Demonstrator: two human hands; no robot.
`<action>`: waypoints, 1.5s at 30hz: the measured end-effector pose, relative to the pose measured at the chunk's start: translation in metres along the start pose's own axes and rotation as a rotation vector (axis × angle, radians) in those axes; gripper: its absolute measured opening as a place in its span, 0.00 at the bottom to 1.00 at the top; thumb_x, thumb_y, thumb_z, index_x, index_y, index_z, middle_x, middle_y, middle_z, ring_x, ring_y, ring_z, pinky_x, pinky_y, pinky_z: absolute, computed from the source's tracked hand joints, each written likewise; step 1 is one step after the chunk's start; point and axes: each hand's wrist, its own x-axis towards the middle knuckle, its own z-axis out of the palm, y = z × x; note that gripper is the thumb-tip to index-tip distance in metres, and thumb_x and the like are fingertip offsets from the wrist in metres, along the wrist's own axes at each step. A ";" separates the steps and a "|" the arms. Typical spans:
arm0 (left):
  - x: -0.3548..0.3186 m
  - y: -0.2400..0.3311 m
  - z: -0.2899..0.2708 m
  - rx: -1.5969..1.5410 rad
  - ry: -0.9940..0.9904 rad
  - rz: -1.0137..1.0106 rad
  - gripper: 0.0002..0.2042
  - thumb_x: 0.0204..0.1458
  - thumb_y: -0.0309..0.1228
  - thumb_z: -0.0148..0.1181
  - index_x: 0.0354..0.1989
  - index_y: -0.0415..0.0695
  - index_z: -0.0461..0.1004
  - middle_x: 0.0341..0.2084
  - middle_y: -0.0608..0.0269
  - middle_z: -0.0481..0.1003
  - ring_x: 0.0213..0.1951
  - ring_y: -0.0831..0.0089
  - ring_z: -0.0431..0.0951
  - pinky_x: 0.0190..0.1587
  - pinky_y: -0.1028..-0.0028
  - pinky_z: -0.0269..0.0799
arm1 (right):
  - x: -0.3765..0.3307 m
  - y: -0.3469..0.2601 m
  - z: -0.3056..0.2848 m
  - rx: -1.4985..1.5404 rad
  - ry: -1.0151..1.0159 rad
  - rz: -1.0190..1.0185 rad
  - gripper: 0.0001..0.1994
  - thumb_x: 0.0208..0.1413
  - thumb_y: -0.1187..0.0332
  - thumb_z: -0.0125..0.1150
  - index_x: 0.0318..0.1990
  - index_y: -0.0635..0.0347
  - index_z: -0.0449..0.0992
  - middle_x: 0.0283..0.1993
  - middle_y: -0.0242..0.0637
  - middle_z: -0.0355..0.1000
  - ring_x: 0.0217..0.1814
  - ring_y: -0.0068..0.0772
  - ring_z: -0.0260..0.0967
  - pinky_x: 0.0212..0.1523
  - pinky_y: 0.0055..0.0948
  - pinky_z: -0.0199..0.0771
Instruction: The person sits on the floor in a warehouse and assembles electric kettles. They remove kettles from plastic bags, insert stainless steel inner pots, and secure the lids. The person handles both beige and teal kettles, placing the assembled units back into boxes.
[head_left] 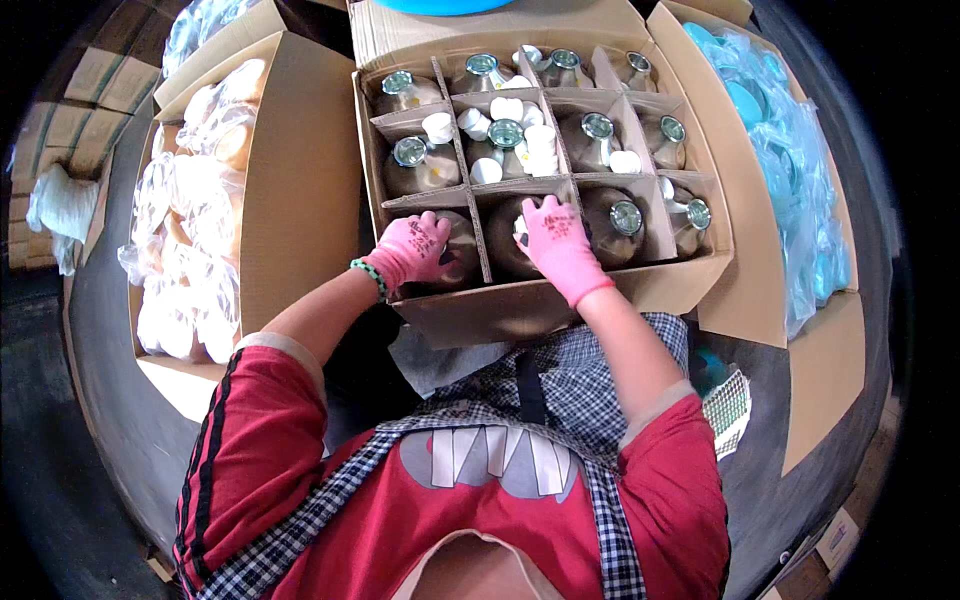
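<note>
A cardboard box (640, 285) in front of me is split by cardboard dividers into several cells, most of them with a round-bodied, narrow-necked glass bottle (410, 152) standing upright. My left hand (413, 248), in a pink glove, is closed over the top of the bottle (458, 250) in the near left cell, hiding its mouth. In the cell beside it, my right hand (555, 240), also gloved in pink, curls over the top of another bottle (503, 240). Something white (520, 226) shows by its fingers. Small white caps (540, 145) lie among the middle bottles.
To the left stands an open box (290, 190) with peach and white items in clear plastic bags (190, 220). At the right another box (735, 240) holds teal items in clear plastic (800, 190). A blue round rim (445, 4) shows behind the divided box.
</note>
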 end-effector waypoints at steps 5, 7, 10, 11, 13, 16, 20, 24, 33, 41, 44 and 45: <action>-0.007 0.006 -0.017 -0.056 0.075 0.023 0.30 0.39 0.53 0.53 0.42 0.38 0.63 0.37 0.46 0.65 0.37 0.53 0.69 0.38 0.64 0.67 | 0.004 -0.007 -0.014 -0.154 -0.012 -0.117 0.31 0.37 0.44 0.57 0.42 0.60 0.64 0.38 0.46 0.63 0.39 0.43 0.64 0.36 0.35 0.67; 0.007 0.010 -0.035 -0.080 0.345 0.091 0.31 0.40 0.53 0.53 0.43 0.37 0.63 0.38 0.45 0.64 0.39 0.52 0.68 0.43 0.63 0.64 | 0.012 -0.003 -0.008 0.000 -0.083 -0.250 0.31 0.35 0.46 0.59 0.44 0.59 0.64 0.40 0.47 0.63 0.41 0.47 0.63 0.40 0.40 0.67; 0.058 0.018 -0.057 -0.152 0.396 -0.005 0.25 0.44 0.48 0.50 0.39 0.37 0.66 0.33 0.49 0.68 0.40 0.54 0.68 0.44 0.63 0.63 | 0.023 -0.003 -0.003 0.080 -0.131 -0.232 0.13 0.43 0.62 0.53 0.33 0.60 0.72 0.33 0.43 0.71 0.38 0.38 0.69 0.37 0.31 0.69; 0.073 0.018 -0.062 -0.109 0.308 -0.060 0.23 0.45 0.47 0.48 0.37 0.37 0.67 0.32 0.50 0.69 0.40 0.55 0.68 0.44 0.63 0.62 | 0.023 -0.005 -0.004 0.089 -0.140 -0.202 0.13 0.43 0.61 0.52 0.33 0.60 0.72 0.33 0.44 0.71 0.37 0.38 0.69 0.36 0.31 0.69; 0.101 0.018 -0.057 0.025 0.060 -0.126 0.23 0.46 0.49 0.44 0.37 0.39 0.69 0.36 0.48 0.71 0.43 0.60 0.69 0.48 0.65 0.59 | 0.025 -0.009 0.001 0.102 -0.156 -0.142 0.13 0.44 0.61 0.51 0.34 0.60 0.72 0.33 0.45 0.70 0.37 0.38 0.69 0.34 0.32 0.69; 0.125 0.020 -0.053 -0.109 -0.085 -0.184 0.24 0.43 0.49 0.47 0.34 0.36 0.71 0.35 0.48 0.71 0.41 0.60 0.71 0.46 0.66 0.63 | 0.018 -0.010 0.024 0.071 0.071 -0.076 0.15 0.45 0.57 0.51 0.33 0.60 0.69 0.29 0.47 0.66 0.31 0.42 0.68 0.30 0.34 0.69; 0.131 0.010 -0.059 -0.177 -0.053 -0.100 0.23 0.38 0.46 0.54 0.31 0.34 0.72 0.33 0.47 0.72 0.38 0.57 0.73 0.41 0.66 0.67 | 0.016 -0.005 0.022 0.143 0.066 -0.047 0.22 0.44 0.51 0.52 0.39 0.61 0.66 0.33 0.46 0.64 0.34 0.42 0.66 0.32 0.35 0.68; 0.112 -0.005 -0.061 -0.343 0.199 -0.090 0.20 0.35 0.40 0.59 0.33 0.36 0.71 0.31 0.47 0.73 0.35 0.59 0.74 0.37 0.67 0.68 | 0.012 0.001 -0.003 0.362 0.087 -0.012 0.32 0.40 0.46 0.55 0.47 0.65 0.63 0.41 0.49 0.63 0.43 0.45 0.63 0.42 0.37 0.65; 0.073 -0.068 -0.044 -0.135 0.226 -0.304 0.27 0.35 0.39 0.60 0.44 0.40 0.61 0.46 0.43 0.58 0.45 0.46 0.63 0.46 0.57 0.62 | 0.080 0.056 0.000 0.431 0.434 0.121 0.16 0.46 0.59 0.51 0.41 0.57 0.67 0.43 0.45 0.64 0.44 0.50 0.60 0.45 0.43 0.60; 0.094 -0.070 -0.066 -0.040 -0.047 -0.187 0.28 0.35 0.47 0.58 0.41 0.36 0.67 0.39 0.46 0.69 0.44 0.58 0.69 0.46 0.67 0.65 | 0.106 0.042 0.001 0.153 0.245 0.152 0.12 0.43 0.69 0.49 0.37 0.57 0.70 0.43 0.47 0.61 0.44 0.52 0.58 0.43 0.45 0.61; 0.099 -0.076 -0.045 -0.001 0.098 -0.262 0.26 0.39 0.50 0.54 0.38 0.39 0.69 0.36 0.49 0.70 0.39 0.59 0.71 0.42 0.67 0.67 | 0.086 0.035 -0.041 0.255 0.332 0.142 0.12 0.41 0.69 0.53 0.36 0.58 0.69 0.41 0.51 0.60 0.43 0.52 0.59 0.43 0.43 0.62; 0.098 -0.079 -0.036 -0.005 0.147 -0.279 0.25 0.40 0.50 0.54 0.39 0.40 0.68 0.37 0.49 0.70 0.40 0.58 0.71 0.43 0.67 0.67 | 0.072 0.040 -0.058 0.347 0.346 0.125 0.15 0.41 0.64 0.57 0.37 0.61 0.67 0.41 0.51 0.60 0.42 0.51 0.60 0.43 0.40 0.63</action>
